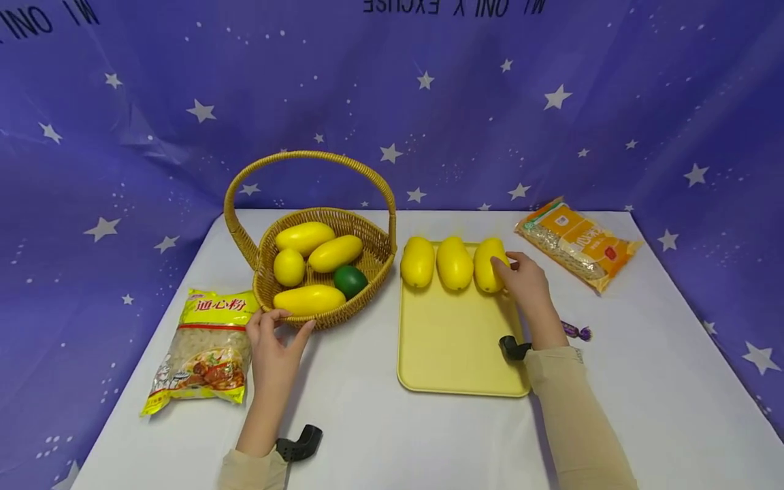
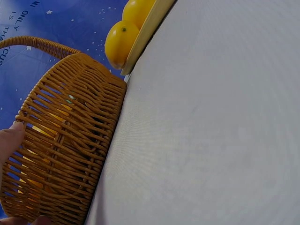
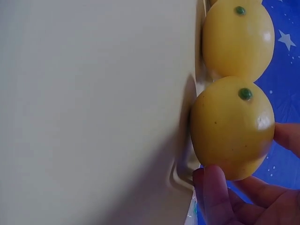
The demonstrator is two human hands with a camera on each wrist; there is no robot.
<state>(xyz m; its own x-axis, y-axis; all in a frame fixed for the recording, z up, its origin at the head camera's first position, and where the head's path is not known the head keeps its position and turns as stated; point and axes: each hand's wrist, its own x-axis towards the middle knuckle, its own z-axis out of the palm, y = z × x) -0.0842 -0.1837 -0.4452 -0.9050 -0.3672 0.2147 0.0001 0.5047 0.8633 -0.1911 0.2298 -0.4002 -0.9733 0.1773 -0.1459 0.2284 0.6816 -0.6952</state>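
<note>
My right hand [image 1: 523,280] grips the rightmost of three yellow oval fruits [image 1: 489,262], thumb on its near side and fingers at its right. That fruit lies at the far right corner of a pale yellow tray [image 1: 459,347]; its green stem spot shows in the right wrist view. The other two fruits [image 1: 454,264] [image 1: 418,263] stand beside it in a row along the tray's far edge. My left hand [image 1: 274,350], thumb and fingers spread, touches the near rim of a wicker basket [image 1: 333,316]. Inside the basket are several yellow fruits [image 1: 309,299] and one dark green fruit [image 1: 350,281].
A yellow bag of pasta [image 1: 208,347] lies left of the basket. At the back right is an orange food packet [image 1: 578,241]. A small purple-wrapped candy [image 1: 577,331] sits behind my right wrist. Over the basket arches a tall handle [image 1: 312,155].
</note>
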